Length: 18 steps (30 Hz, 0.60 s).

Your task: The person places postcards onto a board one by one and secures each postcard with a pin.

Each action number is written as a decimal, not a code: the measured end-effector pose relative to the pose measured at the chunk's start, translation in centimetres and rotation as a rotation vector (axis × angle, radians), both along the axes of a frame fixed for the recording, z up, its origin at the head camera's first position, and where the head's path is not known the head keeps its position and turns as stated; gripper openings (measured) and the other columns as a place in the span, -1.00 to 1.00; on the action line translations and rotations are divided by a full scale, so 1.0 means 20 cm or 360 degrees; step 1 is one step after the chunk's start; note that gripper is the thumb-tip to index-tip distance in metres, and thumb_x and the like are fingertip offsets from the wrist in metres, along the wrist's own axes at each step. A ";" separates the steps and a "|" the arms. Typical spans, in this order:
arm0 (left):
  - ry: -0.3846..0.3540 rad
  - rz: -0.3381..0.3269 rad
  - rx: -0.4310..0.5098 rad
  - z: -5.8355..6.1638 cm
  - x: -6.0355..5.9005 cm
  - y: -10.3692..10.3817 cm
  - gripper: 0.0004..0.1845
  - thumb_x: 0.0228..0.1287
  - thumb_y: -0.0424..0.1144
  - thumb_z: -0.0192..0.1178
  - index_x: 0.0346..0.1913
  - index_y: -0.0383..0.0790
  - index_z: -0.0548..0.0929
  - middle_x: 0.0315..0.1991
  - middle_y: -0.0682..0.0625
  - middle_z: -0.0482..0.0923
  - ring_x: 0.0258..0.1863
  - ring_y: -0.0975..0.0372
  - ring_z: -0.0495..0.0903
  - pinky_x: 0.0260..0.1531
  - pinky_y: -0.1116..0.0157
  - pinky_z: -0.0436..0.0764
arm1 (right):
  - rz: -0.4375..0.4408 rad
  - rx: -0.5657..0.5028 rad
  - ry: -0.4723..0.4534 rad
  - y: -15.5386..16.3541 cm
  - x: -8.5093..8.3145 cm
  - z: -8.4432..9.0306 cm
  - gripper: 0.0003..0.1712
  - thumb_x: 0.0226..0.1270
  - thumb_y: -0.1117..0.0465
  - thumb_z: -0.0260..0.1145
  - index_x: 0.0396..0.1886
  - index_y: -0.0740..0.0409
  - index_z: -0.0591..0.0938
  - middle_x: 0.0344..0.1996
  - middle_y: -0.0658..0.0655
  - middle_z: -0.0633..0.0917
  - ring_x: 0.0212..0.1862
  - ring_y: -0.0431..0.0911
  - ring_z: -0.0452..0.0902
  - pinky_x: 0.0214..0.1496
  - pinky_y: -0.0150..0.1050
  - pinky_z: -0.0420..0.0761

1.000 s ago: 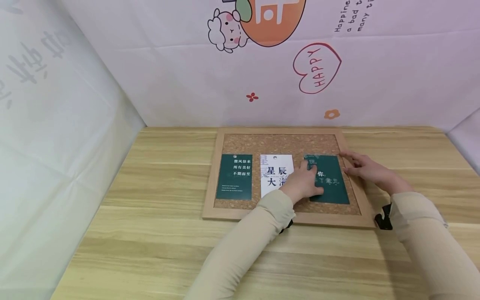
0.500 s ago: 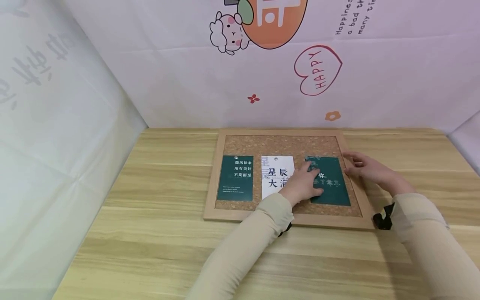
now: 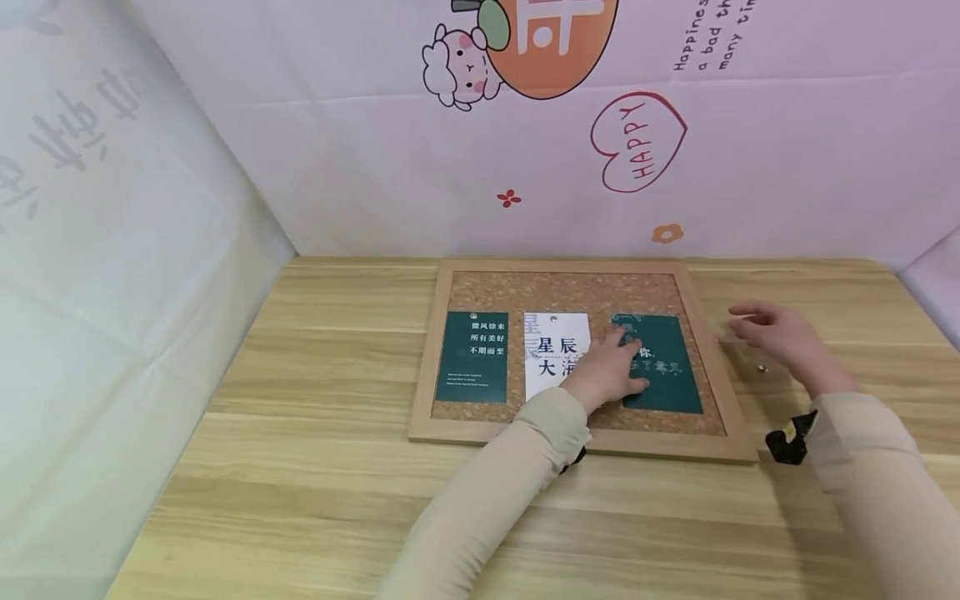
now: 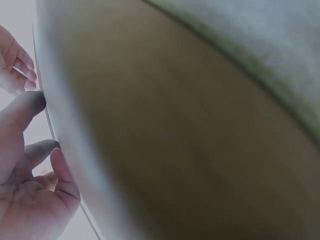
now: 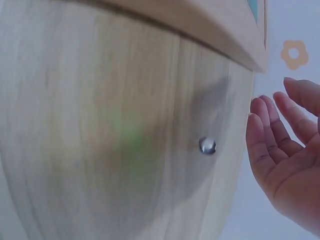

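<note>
In the head view, the left hand [image 3: 606, 372] is laid flat on the dark green card [image 3: 660, 364] at the right of the cork board [image 3: 562, 292], fingers straight and pressing near the card's top left corner; the card's long axis runs away from the person. The right hand [image 3: 780, 337] is held over the wooden table [image 3: 315, 467], just off the board's right frame, fingers relaxed and holding nothing. A small push pin [image 3: 762, 367] lies on the table just beneath that hand, toward the person, so the right hand is far nearer to it. A white card [image 3: 551, 333] and another green card [image 3: 472, 354] are also held within the board's frame. In the left wrist view, mostly blur is seen, with straight fingers [image 4: 30, 155] at the edge. In the right wrist view, the pin [image 5: 207, 145] is seen on the table just beside the open fingers [image 5: 267, 145], untouched.
</note>
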State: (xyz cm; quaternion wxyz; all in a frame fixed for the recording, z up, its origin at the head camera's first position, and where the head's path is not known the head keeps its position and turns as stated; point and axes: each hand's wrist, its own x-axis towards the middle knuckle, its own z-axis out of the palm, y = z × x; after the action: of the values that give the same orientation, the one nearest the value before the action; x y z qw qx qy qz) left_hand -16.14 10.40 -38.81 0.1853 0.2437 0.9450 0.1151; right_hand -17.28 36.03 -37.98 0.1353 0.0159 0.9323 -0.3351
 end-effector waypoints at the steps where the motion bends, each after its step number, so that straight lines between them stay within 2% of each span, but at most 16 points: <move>1: 0.0000 0.0000 -0.0005 0.00 0.00 0.00 -0.32 0.35 0.13 0.07 0.47 0.13 0.16 0.55 0.12 -0.07 0.51 0.21 0.07 0.38 0.37 0.30 | -0.0006 0.0003 -0.0014 0.01 0.00 0.00 -0.32 0.54 -0.01 -0.11 0.35 0.50 0.22 0.18 0.62 0.35 -0.05 0.17 0.59 -0.06 -0.02 0.64; 2: -0.0003 0.0003 -0.0004 0.01 0.00 0.00 -0.32 0.35 0.13 0.07 0.47 0.14 0.16 0.55 0.12 -0.07 0.51 0.20 0.07 0.38 0.37 0.30 | -0.0011 0.0006 -0.0029 0.02 0.00 0.00 -0.31 0.53 -0.02 -0.11 0.35 0.50 0.23 0.18 0.62 0.36 -0.09 0.08 0.62 -0.06 -0.02 0.64; 5: -0.0007 0.0006 -0.0010 0.01 0.01 0.00 -0.33 0.36 0.14 0.06 0.47 0.14 0.16 0.55 0.12 -0.07 0.50 0.20 0.08 0.37 0.36 0.32 | -0.0015 -0.0003 -0.0066 0.06 0.02 0.00 -0.30 0.52 -0.03 -0.08 0.33 0.50 0.25 0.18 0.63 0.36 -0.25 -0.33 0.57 -0.15 -0.20 0.65; 8: -0.0017 0.0015 -0.0012 0.01 0.02 -0.01 -0.33 0.36 0.14 0.06 0.47 0.15 0.15 0.55 0.13 -0.07 0.50 0.19 0.09 0.36 0.35 0.34 | -0.0008 0.0003 -0.0107 0.08 0.03 -0.01 -0.30 0.51 -0.04 -0.05 0.31 0.51 0.27 0.19 0.63 0.35 -0.33 -0.51 0.47 -0.23 -0.34 0.62; 9: -0.0017 0.0015 -0.0016 0.01 0.02 -0.01 -0.33 0.36 0.14 0.05 0.47 0.15 0.15 0.55 0.13 -0.08 0.50 0.19 0.09 0.36 0.35 0.34 | -0.0004 0.0008 -0.0123 0.09 0.04 -0.01 -0.30 0.51 -0.04 -0.04 0.30 0.51 0.28 0.18 0.63 0.36 -0.36 -0.55 0.43 -0.28 -0.39 0.59; 12: -0.0014 0.0016 -0.0021 0.00 0.02 -0.01 -0.33 0.37 0.14 0.05 0.48 0.16 0.15 0.55 0.13 -0.08 0.50 0.19 0.10 0.35 0.35 0.35 | 0.0009 0.0046 -0.0158 0.12 0.05 -0.01 -0.30 0.49 -0.05 0.00 0.27 0.51 0.31 0.14 0.60 0.43 -0.35 -0.53 0.43 -0.28 -0.40 0.57; 14: -0.0006 0.0014 -0.0019 0.00 0.02 -0.01 -0.33 0.37 0.14 0.05 0.47 0.16 0.15 0.55 0.13 -0.07 0.49 0.19 0.11 0.34 0.35 0.36 | 0.0016 0.0043 -0.0170 0.14 0.06 -0.01 -0.31 0.49 -0.03 0.03 0.24 0.54 0.34 0.04 0.53 0.55 -0.36 -0.51 0.45 -0.30 -0.40 0.56; 16: -0.0002 0.0012 -0.0024 0.00 0.02 0.00 -0.33 0.37 0.15 0.04 0.47 0.16 0.15 0.55 0.13 -0.07 0.49 0.20 0.11 0.34 0.35 0.36 | 0.0015 0.0037 -0.0181 0.16 0.07 -0.01 -0.34 0.47 0.00 0.07 0.19 0.56 0.38 -0.14 0.33 0.68 -0.38 -0.51 0.45 -0.31 -0.41 0.56; 18: -0.0004 0.0016 -0.0028 0.00 0.02 0.00 -0.33 0.37 0.15 0.04 0.47 0.17 0.15 0.55 0.14 -0.07 0.49 0.20 0.10 0.34 0.35 0.37 | 0.0024 0.0026 -0.0207 0.18 0.07 -0.01 -0.37 0.46 0.03 0.09 0.14 0.59 0.41 -0.28 0.10 0.71 -0.39 -0.50 0.45 -0.32 -0.42 0.56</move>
State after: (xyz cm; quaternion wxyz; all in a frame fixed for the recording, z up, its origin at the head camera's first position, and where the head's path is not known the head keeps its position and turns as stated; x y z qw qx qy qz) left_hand -15.65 10.31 -38.82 0.1881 0.2373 0.9469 0.1082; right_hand -15.97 39.67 -38.25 0.1980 0.0318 0.9243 -0.3247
